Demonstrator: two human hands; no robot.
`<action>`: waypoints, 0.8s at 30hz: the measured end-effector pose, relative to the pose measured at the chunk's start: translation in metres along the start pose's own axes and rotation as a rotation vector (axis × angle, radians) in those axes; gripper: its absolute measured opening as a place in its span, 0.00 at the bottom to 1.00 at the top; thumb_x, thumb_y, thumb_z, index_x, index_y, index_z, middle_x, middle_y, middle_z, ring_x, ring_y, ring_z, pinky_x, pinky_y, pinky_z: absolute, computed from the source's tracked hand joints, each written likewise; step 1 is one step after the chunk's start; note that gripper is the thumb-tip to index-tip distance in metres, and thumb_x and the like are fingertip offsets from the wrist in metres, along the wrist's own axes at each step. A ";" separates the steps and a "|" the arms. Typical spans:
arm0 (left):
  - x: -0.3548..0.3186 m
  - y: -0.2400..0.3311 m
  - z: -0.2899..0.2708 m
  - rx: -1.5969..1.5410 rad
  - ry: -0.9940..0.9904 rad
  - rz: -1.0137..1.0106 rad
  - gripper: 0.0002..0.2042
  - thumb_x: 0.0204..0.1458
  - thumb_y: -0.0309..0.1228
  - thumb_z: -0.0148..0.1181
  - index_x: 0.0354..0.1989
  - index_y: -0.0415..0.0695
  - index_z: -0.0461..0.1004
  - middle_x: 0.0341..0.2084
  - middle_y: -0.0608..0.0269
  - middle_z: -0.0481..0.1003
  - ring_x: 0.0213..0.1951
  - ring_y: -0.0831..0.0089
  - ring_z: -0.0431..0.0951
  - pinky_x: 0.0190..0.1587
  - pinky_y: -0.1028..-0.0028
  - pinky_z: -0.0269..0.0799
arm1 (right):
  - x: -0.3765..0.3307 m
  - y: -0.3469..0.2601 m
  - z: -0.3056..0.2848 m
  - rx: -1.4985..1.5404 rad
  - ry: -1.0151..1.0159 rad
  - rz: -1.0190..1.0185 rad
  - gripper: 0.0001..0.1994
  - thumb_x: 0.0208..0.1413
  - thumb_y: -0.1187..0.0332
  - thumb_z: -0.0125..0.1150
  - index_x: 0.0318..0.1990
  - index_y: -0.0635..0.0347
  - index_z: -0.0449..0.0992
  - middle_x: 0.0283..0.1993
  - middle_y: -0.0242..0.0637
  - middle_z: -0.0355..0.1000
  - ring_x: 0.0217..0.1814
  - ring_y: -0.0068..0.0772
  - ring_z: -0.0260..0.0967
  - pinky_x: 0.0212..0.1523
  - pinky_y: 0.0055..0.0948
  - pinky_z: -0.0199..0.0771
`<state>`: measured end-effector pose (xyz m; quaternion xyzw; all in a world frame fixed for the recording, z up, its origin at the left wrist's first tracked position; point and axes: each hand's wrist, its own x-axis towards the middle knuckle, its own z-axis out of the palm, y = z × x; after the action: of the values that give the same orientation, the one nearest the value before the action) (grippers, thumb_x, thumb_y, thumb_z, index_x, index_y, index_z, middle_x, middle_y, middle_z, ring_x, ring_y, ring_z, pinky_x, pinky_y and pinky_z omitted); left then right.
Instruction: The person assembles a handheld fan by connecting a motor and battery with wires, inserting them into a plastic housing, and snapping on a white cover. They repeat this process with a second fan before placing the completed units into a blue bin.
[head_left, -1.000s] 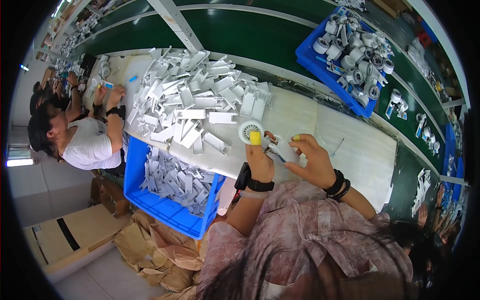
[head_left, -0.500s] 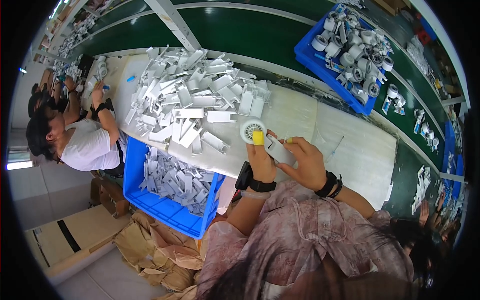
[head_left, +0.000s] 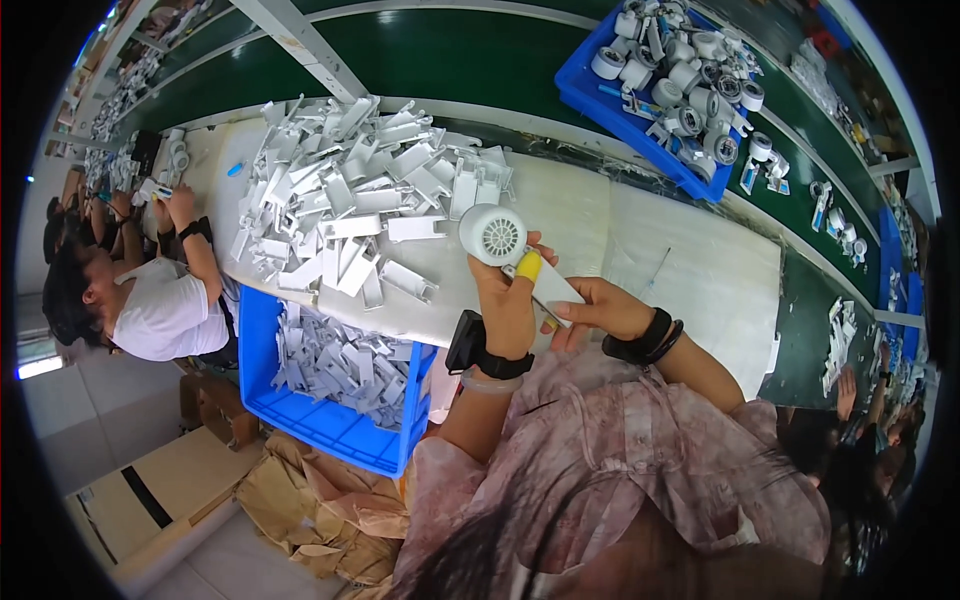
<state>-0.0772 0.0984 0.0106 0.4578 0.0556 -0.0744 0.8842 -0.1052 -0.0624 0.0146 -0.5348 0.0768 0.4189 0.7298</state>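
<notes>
Above the table's near edge, my left hand (head_left: pixel 508 308) is closed around a white housing with a round, grilled head (head_left: pixel 497 237). A yellow cover sits on its thumb, which presses near where the head meets the flat, rectangular body (head_left: pixel 551 284). My right hand (head_left: pixel 610 309) pinches the lower end of that body between thumb and fingers. Whether the head and the long body are one piece or two, I cannot tell. Just left of my hands a large pile of white plastic channel-shaped covers (head_left: pixel 345 200) lies on the white tabletop (head_left: pixel 690 275).
A blue crate (head_left: pixel 315 435) of similar parts stands below the table's near edge. Beyond the table, a blue tray (head_left: pixel 590 106) of round-headed assemblies rests on the green belt (head_left: pixel 450 60). A thin tool (head_left: pixel 658 268) lies right of my hands. A co-worker (head_left: pixel 165 310) works at left.
The housing has turned so its grilled head shows more fully, and its body now shows a flat face. My right hand has shifted down to the body's lower end. The whole view has moved slightly.
</notes>
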 end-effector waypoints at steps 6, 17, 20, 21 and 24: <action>0.005 -0.002 0.010 -0.031 0.048 -0.041 0.23 0.55 0.14 0.43 0.59 0.39 0.48 0.53 0.45 0.68 0.53 0.57 0.74 0.56 0.62 0.72 | 0.000 0.010 -0.004 0.094 0.009 -0.094 0.20 0.62 0.59 0.55 0.53 0.67 0.65 0.37 0.42 0.76 0.25 0.31 0.77 0.28 0.25 0.80; -0.003 0.004 0.018 0.026 -0.094 -0.016 0.22 0.60 0.21 0.48 0.62 0.42 0.52 0.53 0.49 0.68 0.51 0.59 0.74 0.53 0.62 0.73 | -0.015 0.009 0.007 -0.043 0.080 -0.205 0.18 0.64 0.62 0.53 0.53 0.66 0.64 0.38 0.40 0.75 0.25 0.26 0.73 0.32 0.25 0.76; -0.008 0.003 0.019 -0.038 -0.142 -0.179 0.18 0.63 0.26 0.45 0.61 0.42 0.54 0.51 0.53 0.69 0.50 0.62 0.74 0.49 0.64 0.74 | -0.022 0.012 0.008 -0.205 0.225 -0.377 0.16 0.65 0.63 0.51 0.53 0.65 0.63 0.42 0.40 0.73 0.34 0.25 0.74 0.38 0.24 0.73; -0.008 0.001 0.017 -0.030 -0.154 -0.185 0.18 0.63 0.26 0.45 0.61 0.42 0.54 0.51 0.53 0.69 0.50 0.62 0.74 0.49 0.64 0.74 | -0.025 0.010 0.008 -0.196 0.235 -0.386 0.16 0.65 0.63 0.51 0.53 0.65 0.63 0.42 0.40 0.73 0.34 0.25 0.74 0.38 0.24 0.73; -0.009 -0.003 0.016 -0.052 -0.192 -0.195 0.18 0.63 0.26 0.44 0.61 0.42 0.55 0.50 0.54 0.69 0.50 0.62 0.74 0.50 0.63 0.73 | -0.031 0.008 0.008 -0.475 0.303 -0.393 0.16 0.65 0.62 0.52 0.51 0.65 0.63 0.41 0.41 0.74 0.34 0.27 0.74 0.37 0.26 0.73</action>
<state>-0.0861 0.0846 0.0187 0.4180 0.0170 -0.2021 0.8855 -0.1331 -0.0710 0.0299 -0.7505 -0.0197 0.1921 0.6320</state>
